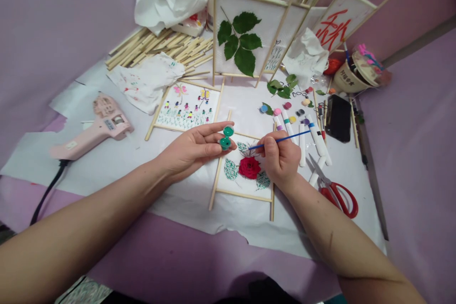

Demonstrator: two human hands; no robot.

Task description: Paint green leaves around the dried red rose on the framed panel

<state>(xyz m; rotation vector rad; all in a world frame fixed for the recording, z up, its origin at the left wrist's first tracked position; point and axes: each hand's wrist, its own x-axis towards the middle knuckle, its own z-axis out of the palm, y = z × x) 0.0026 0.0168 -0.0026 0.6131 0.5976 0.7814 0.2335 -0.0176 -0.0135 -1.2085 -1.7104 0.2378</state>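
Note:
My left hand (194,148) pinches a small green paint pot (225,137) with its lid flipped open, palm turned up, just left of a wood-framed paper panel (228,185). The panel shows a red rose (249,167) and green leaves. My right hand (280,157) rests on the panel's right side and grips a thin blue paintbrush (288,139), whose tip touches a leaf above the rose.
A pink glue gun (96,128) lies at left with its black cord. Red scissors (335,190), paint tubes (315,137) and a black phone (338,117) lie at right. Behind are a painted panel (187,107), wooden sticks (160,47) and a standing frame with pressed leaves (239,40).

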